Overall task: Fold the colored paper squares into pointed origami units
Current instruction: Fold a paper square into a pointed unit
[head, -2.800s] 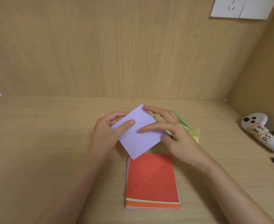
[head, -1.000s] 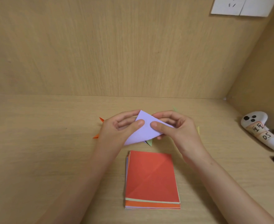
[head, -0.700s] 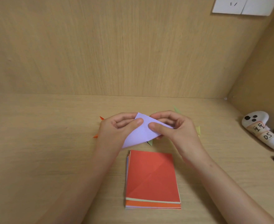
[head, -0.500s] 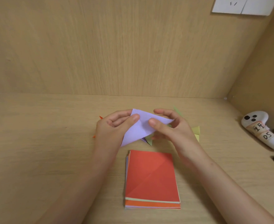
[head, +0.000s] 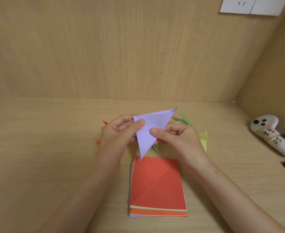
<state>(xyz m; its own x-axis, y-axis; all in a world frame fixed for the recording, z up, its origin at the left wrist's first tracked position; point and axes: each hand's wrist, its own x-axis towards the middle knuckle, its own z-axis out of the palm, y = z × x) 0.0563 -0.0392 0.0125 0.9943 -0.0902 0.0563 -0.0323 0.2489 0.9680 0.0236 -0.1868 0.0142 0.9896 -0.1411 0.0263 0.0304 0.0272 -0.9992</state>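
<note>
Two grips, left hand (head: 116, 134) and right hand (head: 180, 138), pinch the lilac triangle (head: 158, 119) aloft; slipping layers could skew the crease.

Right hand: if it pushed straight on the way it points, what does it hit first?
The right hand pinches the purple paper triangle, thumb pointing left across it. Straight on, it would probably meet the left hand, which grips the same sheet; depth is unclear from one view.
</note>
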